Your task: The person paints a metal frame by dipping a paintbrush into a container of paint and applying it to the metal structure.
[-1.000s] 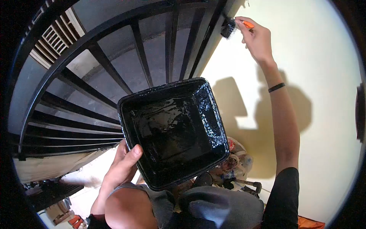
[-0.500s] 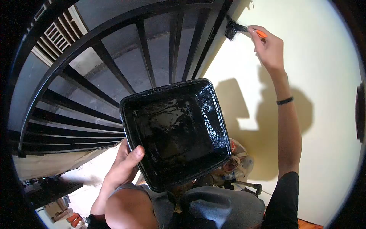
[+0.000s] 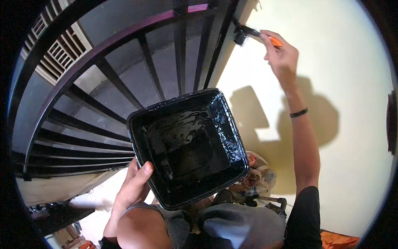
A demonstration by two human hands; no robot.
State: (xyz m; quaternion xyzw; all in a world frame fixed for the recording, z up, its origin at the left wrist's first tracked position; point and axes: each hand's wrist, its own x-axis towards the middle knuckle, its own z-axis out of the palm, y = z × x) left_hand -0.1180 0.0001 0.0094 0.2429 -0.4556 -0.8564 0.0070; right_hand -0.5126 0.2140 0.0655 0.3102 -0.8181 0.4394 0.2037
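Up at the far right, the right hand [image 3: 282, 56] grips a brush [image 3: 253, 34] by its orange handle, bristles touching the black railing [image 3: 179, 50] beside the cream wall [image 3: 344, 83]; nearer, the left hand [image 3: 134, 186] clasps the near-left rim of a paint tray [image 3: 186, 145], thumb over its edge.

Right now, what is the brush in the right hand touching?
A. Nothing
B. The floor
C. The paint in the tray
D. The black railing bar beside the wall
D: the right hand holds the brush with its bristles against the railing bar, well above the tray.
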